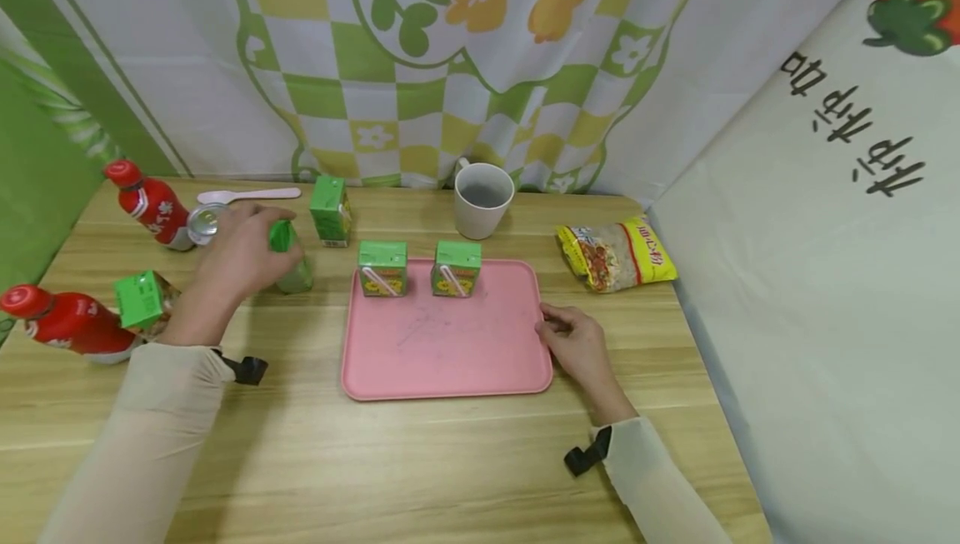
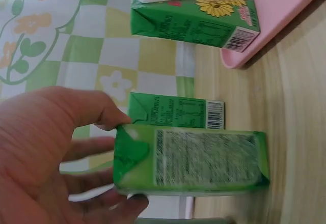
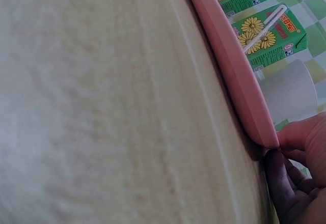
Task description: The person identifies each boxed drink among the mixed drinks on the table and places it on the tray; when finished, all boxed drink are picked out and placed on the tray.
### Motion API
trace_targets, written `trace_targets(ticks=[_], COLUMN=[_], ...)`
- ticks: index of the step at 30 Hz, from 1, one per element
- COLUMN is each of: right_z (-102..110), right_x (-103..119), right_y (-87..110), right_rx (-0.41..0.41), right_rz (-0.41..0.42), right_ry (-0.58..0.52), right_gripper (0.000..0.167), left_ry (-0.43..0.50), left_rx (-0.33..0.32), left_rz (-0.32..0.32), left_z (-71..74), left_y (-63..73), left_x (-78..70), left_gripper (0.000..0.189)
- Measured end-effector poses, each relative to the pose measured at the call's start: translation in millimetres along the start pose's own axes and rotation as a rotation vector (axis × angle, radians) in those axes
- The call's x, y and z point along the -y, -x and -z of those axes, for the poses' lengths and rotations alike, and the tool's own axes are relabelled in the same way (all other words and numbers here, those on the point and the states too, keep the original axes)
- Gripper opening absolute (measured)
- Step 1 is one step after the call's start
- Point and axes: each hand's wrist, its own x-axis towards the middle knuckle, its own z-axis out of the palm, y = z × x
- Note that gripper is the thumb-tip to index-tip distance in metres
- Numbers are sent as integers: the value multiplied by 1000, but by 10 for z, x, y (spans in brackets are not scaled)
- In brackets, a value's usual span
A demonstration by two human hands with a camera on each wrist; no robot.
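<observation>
My left hand grips a green drink carton by its top, thumb and fingers on opposite sides. In the left wrist view this carton shows a side panel of small print, and it partly covers another green carton behind it. To its right lies a pink tray. Two green drink cartons with white straws, a left one and a right one, stand along the tray's back edge. My right hand pinches the tray's right rim between thumb and fingers.
Two red bottles, a green carton and a small glass stand at the left. A pink spoon lies at the back. Behind the tray is a white mug; a yellow food bag lies back right.
</observation>
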Motion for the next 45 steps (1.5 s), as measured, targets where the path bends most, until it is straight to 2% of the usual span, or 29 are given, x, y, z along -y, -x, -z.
trace_targets(ticks=[3,5,7,9,15,20,27,38,42,45], right_z=[-2,-2,0,1,1,-9,-21,-25,-21,-18], right_x=[-7,-14,-19,-23,-20,-32,-44,-68,-56,-46], right_y=[-4,-5,-8,-12,-23,-27,-25,-20,-19,-18], right_rx=[-1,-1,-3,-7,-13,-12,-7,-7,-12,-18], right_rz=[-5,-3,0,5,18,18,30,23,20,31], right_ry=[0,3,2,2,-2,4,18,20,16,14], right_gripper=[32,33,33,33,32,32,32,32,32,32], left_ry=[33,71,101,108,77,73,131,208,214,217], left_rx=[57,76,68,47,-1,-6,16,30,4,8], left_rz=[-90,-124,-109,-67,44,65,99,17,-40,-83], left_z=[39,58,64,57,1,-6,39,79,168,267], left_y=[-3,5,17,30,61,64,62,105,148,186], left_x=[5,2,2,8,23,37,97,135,20,-107], left_gripper=[57,59,60,63,77,74,67,56,52,51])
